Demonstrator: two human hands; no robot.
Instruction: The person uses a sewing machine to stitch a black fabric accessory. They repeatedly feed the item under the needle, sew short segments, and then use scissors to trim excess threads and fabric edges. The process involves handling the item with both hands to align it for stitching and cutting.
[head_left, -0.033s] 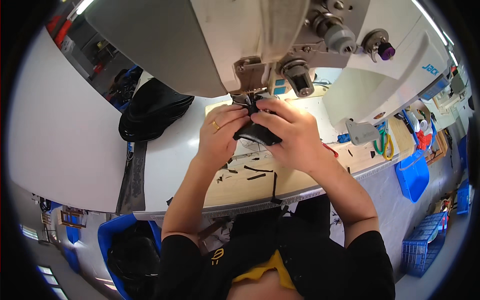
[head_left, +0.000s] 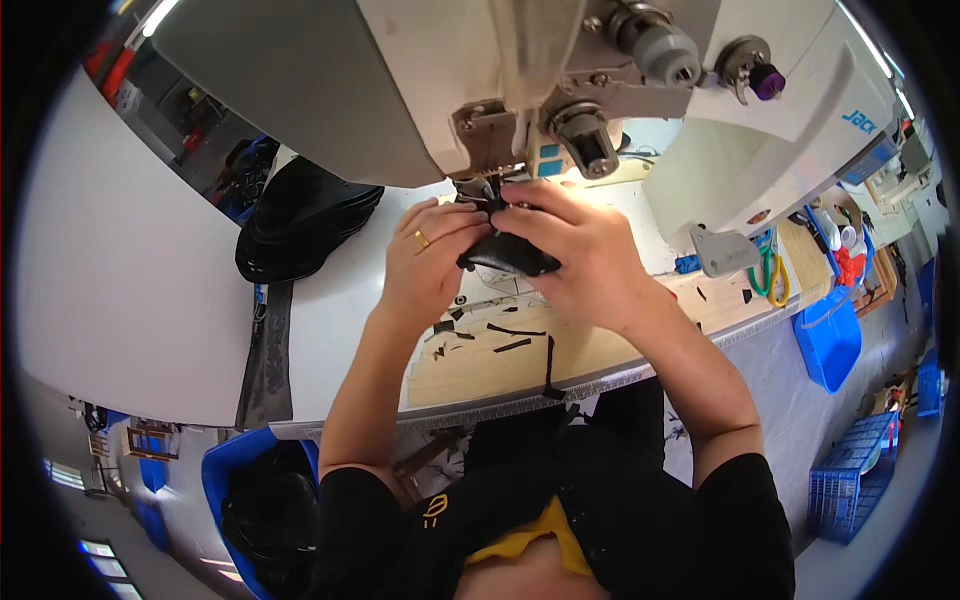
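Under the head of a white sewing machine (head_left: pixel 385 85), both hands hold a small black glossy piece (head_left: pixel 512 255), leather-like in look. My left hand (head_left: pixel 425 262) has its fingers closed at the piece's left side; a gold ring sits on one finger. From the right, my right hand (head_left: pixel 590 255) grips the piece, fingertips on top close to the presser foot (head_left: pixel 490 188) and thumb low at its near edge. The piece's far end lies at the foot; the needle point and the stitch line cannot be made out.
Left of the machine lies a stack of black pieces (head_left: pixel 300 225). Black scraps (head_left: pixel 515 330) litter the wooden board before me. Green- and yellow-handled scissors (head_left: pixel 775 280) lie at the right. Blue bins hold black pieces (head_left: pixel 265 510) at lower left; a blue crate (head_left: pixel 850 490) stands lower right.
The whole view has shifted slightly. Both hands keep hold of the black piece at the presser foot. A red item near my right wrist is now mostly hidden.
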